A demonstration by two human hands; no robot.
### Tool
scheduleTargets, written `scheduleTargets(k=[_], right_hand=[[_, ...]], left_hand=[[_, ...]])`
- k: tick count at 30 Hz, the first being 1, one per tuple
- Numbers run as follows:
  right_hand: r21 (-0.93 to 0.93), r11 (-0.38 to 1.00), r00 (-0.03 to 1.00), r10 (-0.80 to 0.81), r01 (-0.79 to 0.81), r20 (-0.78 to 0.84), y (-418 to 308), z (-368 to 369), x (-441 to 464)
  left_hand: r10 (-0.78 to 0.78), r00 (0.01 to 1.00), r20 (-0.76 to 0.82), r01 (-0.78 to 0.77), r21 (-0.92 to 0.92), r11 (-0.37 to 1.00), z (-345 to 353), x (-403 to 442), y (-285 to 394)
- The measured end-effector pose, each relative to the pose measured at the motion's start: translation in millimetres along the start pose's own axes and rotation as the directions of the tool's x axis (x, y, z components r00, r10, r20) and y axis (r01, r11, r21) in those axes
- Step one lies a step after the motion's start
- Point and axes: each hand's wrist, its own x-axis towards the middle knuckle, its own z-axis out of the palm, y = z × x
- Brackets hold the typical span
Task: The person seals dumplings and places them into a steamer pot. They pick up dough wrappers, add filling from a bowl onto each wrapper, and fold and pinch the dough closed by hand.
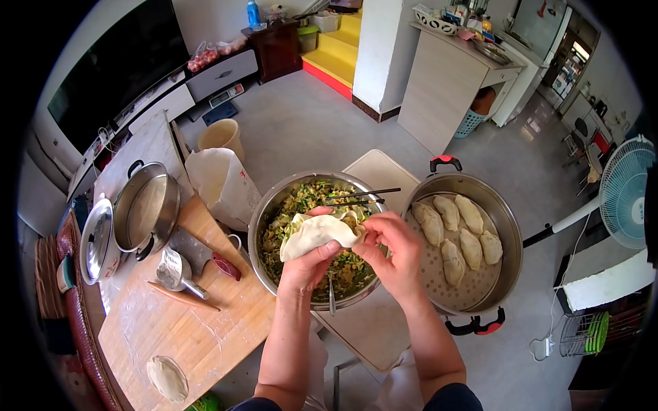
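Note:
A large half-folded dumpling (317,238) is held over a steel bowl (259,268) of chopped vegetable and egg filling (312,200). My left hand (306,268) cradles it from below, thumb on the near side of the dough. At its right end, my right hand (392,250) pinches the edge between thumb and fingers. Some filling shows along the upper edge. Dark chopsticks (363,194) lie across the bowl's far right rim, and a spoon handle (332,298) sticks out at the near side. Right of the bowl, a steamer pot (508,274) holds several folded dumplings (453,263).
On the wooden board (233,312) at left are a metal scoop (175,270), a rolling pin (184,296) and one dough piece (166,378). Behind it stand an empty steel pot (147,212) and a flour bag (221,185). A fan (627,192) stands at right.

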Motion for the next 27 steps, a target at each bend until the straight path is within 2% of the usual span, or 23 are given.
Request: scheduleTargets(k=[6, 12, 15, 18, 21, 27], right_hand=[[0.015, 0.999, 0.997, -0.049, 0.050, -0.065, 9, 3, -1], [-0.298, 0.914, 0.945, -0.313, 0.274, -0.091, 11, 4, 1], [-0.262, 0.924, 0.946, -0.311, 0.278, -0.093, 14, 3, 1], [-0.021, 0.999, 0.999, 0.024, -0.025, -0.039, -2, -1, 1], [-0.090, 0.988, 0.991, -0.131, 0.127, -0.038, 1, -2, 5], [-0.098, 0.973, 0.973, -0.219, 0.211, -0.076, 9, 1, 3]], left_hand=[[0.028, 0.999, 0.036, -0.030, 0.058, 0.998, 0, 0, -2], [-0.005, 0.999, 0.040, 0.003, 0.069, 0.998, 2, -1, -2], [-0.011, 0.999, 0.042, 0.008, 0.067, 0.998, 3, -1, -3], [-0.006, 0.999, 0.047, 0.003, 0.065, 0.998, 2, -2, -1], [-0.001, 0.998, 0.068, -0.004, 0.078, 0.997, 2, -1, 2], [-0.015, 0.994, 0.108, 0.008, 0.065, 0.998, 3, -1, 1]])
